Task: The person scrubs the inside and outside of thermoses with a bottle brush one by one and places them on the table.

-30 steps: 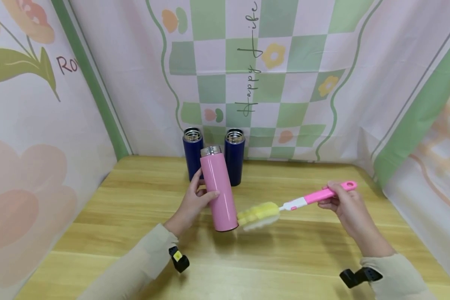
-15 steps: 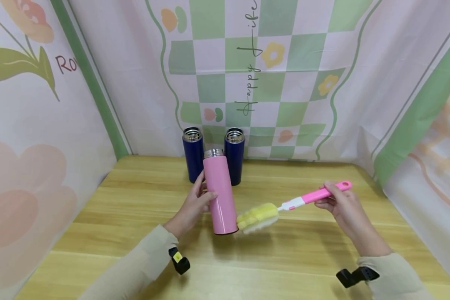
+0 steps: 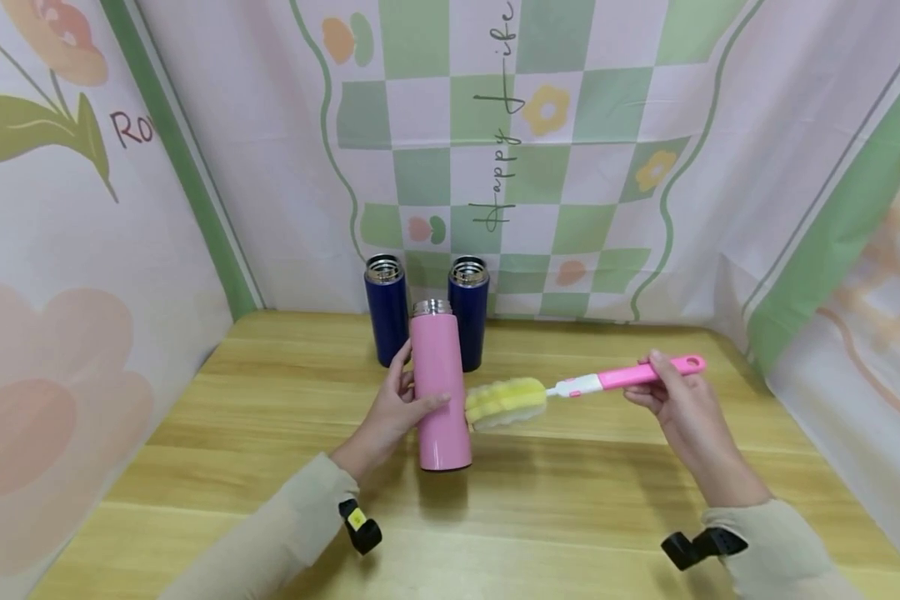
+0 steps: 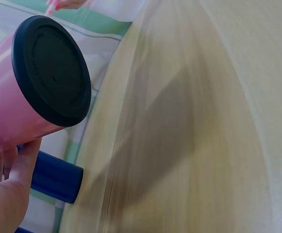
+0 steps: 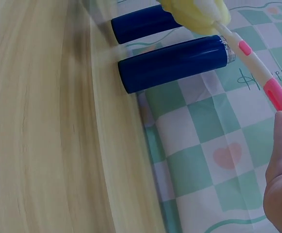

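My left hand [image 3: 393, 415] grips a pink thermos bottle [image 3: 440, 367] round its side and holds it over the table, slightly tilted, with its bare metal neck up and no lid on. The bottle's black base [image 4: 52, 72] faces the left wrist camera. In my right hand [image 3: 686, 417] is a bottle brush, held by its pink handle [image 3: 630, 376] between thumb and fingers. Its yellow and white sponge head [image 3: 506, 402] points left and, in the head view, its tip is right at the bottle's side.
Two dark blue thermos bottles stand upright behind the pink one, the left one [image 3: 386, 312] and the right one [image 3: 470, 304], both lidless. The wooden table [image 3: 570, 517] ends at a curtain [image 3: 570, 200] with green checks.
The pink bottle has shifted slightly down and stands more upright. The brush has moved a little left, its sponge head rising along the bottle's side and its handle lying flatter.
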{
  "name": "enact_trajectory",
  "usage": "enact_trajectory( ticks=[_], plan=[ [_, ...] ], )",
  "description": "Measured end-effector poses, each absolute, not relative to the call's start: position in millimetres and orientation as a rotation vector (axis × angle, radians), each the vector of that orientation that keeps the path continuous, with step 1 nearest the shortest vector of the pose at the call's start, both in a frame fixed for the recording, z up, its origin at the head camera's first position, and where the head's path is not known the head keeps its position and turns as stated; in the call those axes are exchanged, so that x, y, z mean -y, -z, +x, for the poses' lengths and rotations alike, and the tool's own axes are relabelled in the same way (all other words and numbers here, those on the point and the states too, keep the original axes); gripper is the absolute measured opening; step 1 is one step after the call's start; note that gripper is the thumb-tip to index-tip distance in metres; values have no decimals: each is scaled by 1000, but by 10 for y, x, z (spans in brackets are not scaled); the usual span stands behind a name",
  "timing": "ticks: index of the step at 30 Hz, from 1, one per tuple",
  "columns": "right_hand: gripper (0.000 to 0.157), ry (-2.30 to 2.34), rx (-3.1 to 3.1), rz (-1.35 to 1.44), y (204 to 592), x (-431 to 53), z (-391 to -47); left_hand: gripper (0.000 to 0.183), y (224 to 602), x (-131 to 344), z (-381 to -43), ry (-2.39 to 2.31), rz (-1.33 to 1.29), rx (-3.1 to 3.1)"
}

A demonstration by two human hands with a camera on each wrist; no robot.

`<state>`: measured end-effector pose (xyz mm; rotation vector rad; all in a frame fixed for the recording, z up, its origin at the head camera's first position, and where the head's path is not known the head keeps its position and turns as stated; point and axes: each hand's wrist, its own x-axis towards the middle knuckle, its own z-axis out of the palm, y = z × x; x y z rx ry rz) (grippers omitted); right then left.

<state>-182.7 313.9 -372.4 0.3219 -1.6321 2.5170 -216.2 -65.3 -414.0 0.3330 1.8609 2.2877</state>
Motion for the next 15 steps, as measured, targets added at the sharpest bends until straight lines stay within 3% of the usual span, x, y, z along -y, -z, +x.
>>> enact_trajectory(
  ticks=[15],
  plan=[
    [20,-2503,1445,235,3642,-3081,-1855,105,4139,625,-2139,-2165,352,-1971]
  ],
)
